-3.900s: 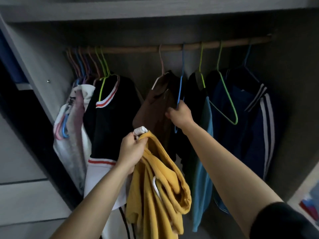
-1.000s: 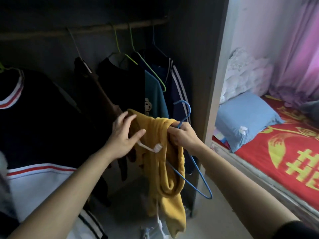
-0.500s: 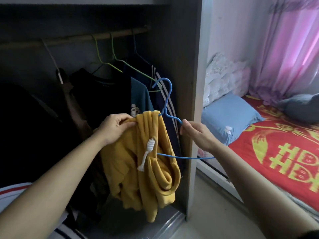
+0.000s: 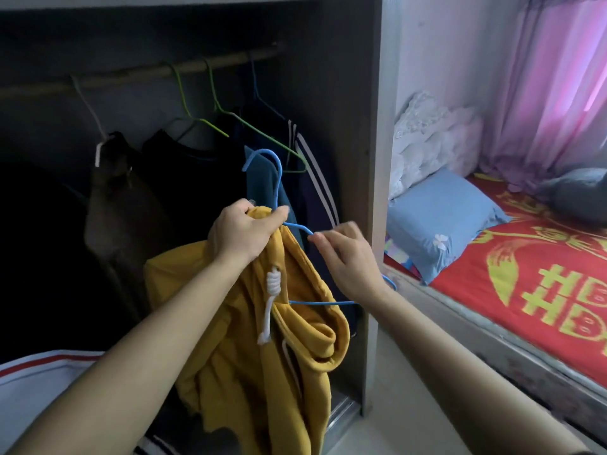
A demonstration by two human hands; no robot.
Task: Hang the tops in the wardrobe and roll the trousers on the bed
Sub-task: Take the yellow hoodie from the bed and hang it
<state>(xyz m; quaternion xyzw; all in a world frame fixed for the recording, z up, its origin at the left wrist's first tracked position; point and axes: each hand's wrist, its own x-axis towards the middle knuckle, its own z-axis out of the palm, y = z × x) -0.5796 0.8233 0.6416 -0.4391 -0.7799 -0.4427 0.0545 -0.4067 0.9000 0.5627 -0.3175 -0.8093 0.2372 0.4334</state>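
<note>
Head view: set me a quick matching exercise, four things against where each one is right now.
Things:
1. yellow hoodie
2. blue hanger
3. blue pillow
4. wardrobe rail

Places:
A. lying on the bed
B. pinched by the right hand
C. carrying the hung tops
D. bunched in the left hand grip

Pairs: 1-D, 2-B, 3-A, 4-C

Open rail [image 4: 131,77] btw grey hanger [image 4: 88,108] & green hangers [image 4: 213,129]
</note>
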